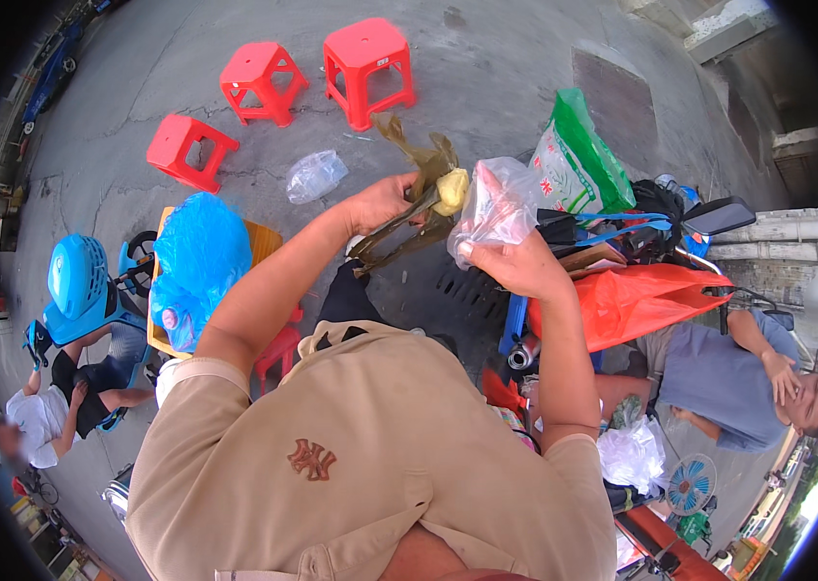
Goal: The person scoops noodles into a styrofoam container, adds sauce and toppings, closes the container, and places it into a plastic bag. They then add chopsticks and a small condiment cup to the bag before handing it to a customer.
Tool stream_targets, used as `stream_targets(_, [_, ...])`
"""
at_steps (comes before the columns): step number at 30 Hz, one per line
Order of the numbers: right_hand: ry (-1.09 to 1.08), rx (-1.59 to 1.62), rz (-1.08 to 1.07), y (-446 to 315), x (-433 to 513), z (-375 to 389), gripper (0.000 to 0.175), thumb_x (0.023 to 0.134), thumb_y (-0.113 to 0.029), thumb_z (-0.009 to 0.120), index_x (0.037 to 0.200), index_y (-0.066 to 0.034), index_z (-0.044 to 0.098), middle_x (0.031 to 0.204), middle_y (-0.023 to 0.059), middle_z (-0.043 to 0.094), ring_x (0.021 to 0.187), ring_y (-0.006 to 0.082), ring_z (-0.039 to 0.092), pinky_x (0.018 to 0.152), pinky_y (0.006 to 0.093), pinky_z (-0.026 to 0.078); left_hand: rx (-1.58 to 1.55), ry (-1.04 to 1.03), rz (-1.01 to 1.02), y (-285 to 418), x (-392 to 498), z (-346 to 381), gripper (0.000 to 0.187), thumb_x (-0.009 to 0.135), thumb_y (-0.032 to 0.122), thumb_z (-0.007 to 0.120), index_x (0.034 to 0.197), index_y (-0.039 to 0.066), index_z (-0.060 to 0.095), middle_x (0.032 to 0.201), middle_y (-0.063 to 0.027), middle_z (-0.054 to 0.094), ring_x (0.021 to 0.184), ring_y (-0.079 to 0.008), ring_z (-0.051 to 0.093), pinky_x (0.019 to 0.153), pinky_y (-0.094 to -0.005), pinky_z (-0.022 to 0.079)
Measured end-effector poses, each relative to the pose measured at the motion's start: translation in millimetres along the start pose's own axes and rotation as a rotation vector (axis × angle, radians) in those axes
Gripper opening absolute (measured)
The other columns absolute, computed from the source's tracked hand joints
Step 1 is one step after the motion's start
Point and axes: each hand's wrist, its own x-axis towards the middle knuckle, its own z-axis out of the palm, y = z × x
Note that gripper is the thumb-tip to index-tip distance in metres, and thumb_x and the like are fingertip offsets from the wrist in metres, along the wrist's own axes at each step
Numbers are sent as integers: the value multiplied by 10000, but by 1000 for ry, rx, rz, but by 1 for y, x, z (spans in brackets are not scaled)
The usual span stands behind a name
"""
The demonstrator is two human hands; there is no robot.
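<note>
My left hand (391, 203) grips long olive-brown leaves (420, 190), opened out, with strips trailing up and down. Against them sits a yellow lump of food (452, 192), likely a sticky rice dumpling. Just to its right, my right hand (518, 265) holds a thin clear plastic bag (500, 207) by its lower part, thumb on the outside. Pinkish shapes show through the film; whether these are my fingers or something in the bag, I cannot tell. The bag's edge is close beside the lump.
Red plastic stools (369, 69) stand ahead on the concrete. A clear plastic bag (316, 176) lies nearer. Blue bags (202, 254) fill a yellow crate (264, 243) at left. Right are a green-white sack (576, 160), a red bag (634, 301) and a person (721, 378); another person (46, 417) sits far left.
</note>
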Motion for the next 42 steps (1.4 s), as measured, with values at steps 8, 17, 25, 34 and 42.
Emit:
stream_targets(8, [-26, -474, 76, 32, 123, -23, 729, 841, 106, 500, 1543, -85, 453, 1475, 208, 551, 1372, 393, 518, 1143, 405, 409, 173, -171, -204, 48, 100, -106, 490, 800, -54, 745, 1266, 25, 614, 933, -56, 706, 769, -113, 665, 670, -300, 543])
stream_targets(17, [395, -912, 240, 56, 223, -62, 582, 828, -404, 802, 1328, -137, 668, 1272, 209, 607, 1174, 402, 596, 965, 498, 514, 478, -474, -233, 117, 216, -157, 457, 786, -63, 726, 1225, 18, 627, 949, -18, 680, 832, -111, 632, 742, -306, 537])
stream_targets(25, [516, -606, 368, 112, 263, -123, 654, 899, -469, 718, 1403, -76, 576, 1324, 322, 587, 1187, 499, 607, 1014, 523, 504, 349, -583, -189, 157, 323, -155, 728, 805, -38, 747, 1477, 34, 474, 1340, -90, 631, 1206, -129, 594, 1007, -333, 516])
stream_targets(34, [733, -310, 216, 180, 323, -244, 359, 872, -300, 719, 1060, 4, 690, 1063, 267, 694, 987, 484, 657, 856, 534, 529, 70, -511, -792, 249, 409, -160, 587, 971, 456, 708, 1347, 39, 536, 1112, -112, 681, 818, -213, 692, 691, -316, 577])
stream_targets(42, [821, 370, 145, 271, 312, -332, 261, 977, -222, 708, 1170, -47, 691, 1058, 92, 737, 938, 248, 716, 842, 404, 570, 1136, -679, -571, 328, 508, -83, 452, 1040, 501, 587, 916, 69, 634, 749, 7, 518, 654, -129, 488, 567, -321, 375])
